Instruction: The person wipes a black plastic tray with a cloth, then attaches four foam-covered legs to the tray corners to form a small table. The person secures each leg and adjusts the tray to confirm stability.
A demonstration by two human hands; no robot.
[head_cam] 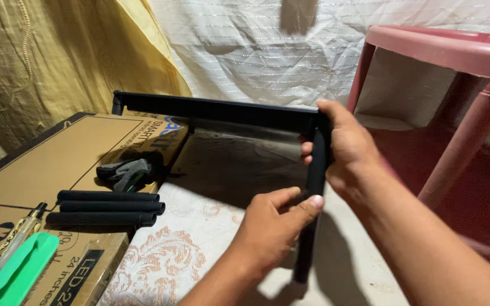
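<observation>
Nearest, left hand (270, 226) pinching the black frame (313, 170) at its upright bar, thumb pressed on. Just above, right hand (341, 150) clenched round the corner, frame raised over patterned cloth (182, 249). Left, cardboard box (69, 158) bearing three black tubes (106, 207), a glove (126, 173). Beyond, pink stool (455, 85).
</observation>
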